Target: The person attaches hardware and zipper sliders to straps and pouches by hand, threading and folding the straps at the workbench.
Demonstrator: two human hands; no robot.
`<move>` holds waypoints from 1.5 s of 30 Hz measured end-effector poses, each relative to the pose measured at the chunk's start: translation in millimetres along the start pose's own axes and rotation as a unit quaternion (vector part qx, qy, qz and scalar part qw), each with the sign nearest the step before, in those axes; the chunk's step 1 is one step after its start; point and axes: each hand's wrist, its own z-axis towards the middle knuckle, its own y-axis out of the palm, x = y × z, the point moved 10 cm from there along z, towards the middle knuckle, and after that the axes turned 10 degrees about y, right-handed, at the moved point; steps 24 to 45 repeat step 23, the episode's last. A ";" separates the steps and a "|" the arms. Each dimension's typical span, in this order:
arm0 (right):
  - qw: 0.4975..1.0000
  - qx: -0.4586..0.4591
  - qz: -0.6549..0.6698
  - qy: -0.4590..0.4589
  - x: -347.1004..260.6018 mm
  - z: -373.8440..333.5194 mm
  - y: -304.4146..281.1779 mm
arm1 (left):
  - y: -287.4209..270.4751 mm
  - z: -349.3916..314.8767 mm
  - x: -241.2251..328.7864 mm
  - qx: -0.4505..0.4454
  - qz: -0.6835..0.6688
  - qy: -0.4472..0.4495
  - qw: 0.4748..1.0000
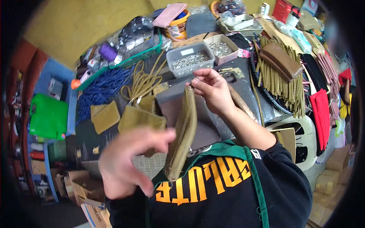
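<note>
My right hand (213, 89) is closed, pinching a small metal ring (197, 78) at the top end of a slim olive-gold zippered pouch (183, 133). Held up this way, the pouch hangs edge-on in front of my chest. My left hand (131, 155) is beside the pouch, smeared by motion, with its thumb and fingers spread and nothing seen in them. Behind that hand, more olive-gold pouches (138, 118) lie on the dark table, partly hidden. A bundle of olive-gold straps (144, 81) with metal clips lies just beyond them.
A clear plastic tub (190, 52) and a pink box (221, 49) hold small metal fittings. Blue strips (103, 89) are heaped at left. Olive-gold strips (279, 89) fill a round basket at right, topped by a brown pouch (281, 60). A white plastic chair (306, 133) stands close by.
</note>
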 end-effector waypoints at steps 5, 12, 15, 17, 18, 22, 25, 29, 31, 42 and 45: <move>0.989 -0.033 -0.099 -0.107 -17.9 -24.2 25.4 | 1.7 39.5 -115.2 0.217 -0.270 0.016 0.938; 0.989 -0.001 -0.126 -0.078 -35.8 -19.8 0.6 | 47.8 71.6 -130.3 0.218 -0.366 -0.013 0.905; 0.996 -0.045 -0.078 -0.021 -20.7 -22.5 6.7 | 40.4 72.3 -127.2 0.210 -0.275 0.024 0.938; 0.996 -0.031 -0.088 -0.001 -15.5 -25.2 9.9 | 32.8 64.6 -117.3 0.199 -0.181 0.053 0.962; 0.995 -0.049 -0.086 0.009 -10.7 -26.2 13.3 | 37.1 58.3 -123.1 0.174 -0.169 -0.021 0.970; 0.974 -0.114 -0.193 -0.012 9.8 -37.5 31.7 | 47.4 29.6 -119.9 0.127 -0.109 -0.057 0.984; 0.964 -0.139 -0.225 0.014 22.1 -41.5 36.7 | 50.9 18.9 -119.0 0.140 -0.084 -0.057 0.985; 0.964 -0.139 -0.225 0.014 22.1 -41.5 36.7 | 50.9 18.9 -119.0 0.140 -0.084 -0.057 0.985; 0.964 -0.139 -0.225 0.014 22.1 -41.5 36.7 | 50.9 18.9 -119.0 0.140 -0.084 -0.057 0.985; 0.964 -0.139 -0.225 0.014 22.1 -41.5 36.7 | 50.9 18.9 -119.0 0.140 -0.084 -0.057 0.985; 0.964 -0.139 -0.225 0.014 22.1 -41.5 36.7 | 50.9 18.9 -119.0 0.140 -0.084 -0.057 0.985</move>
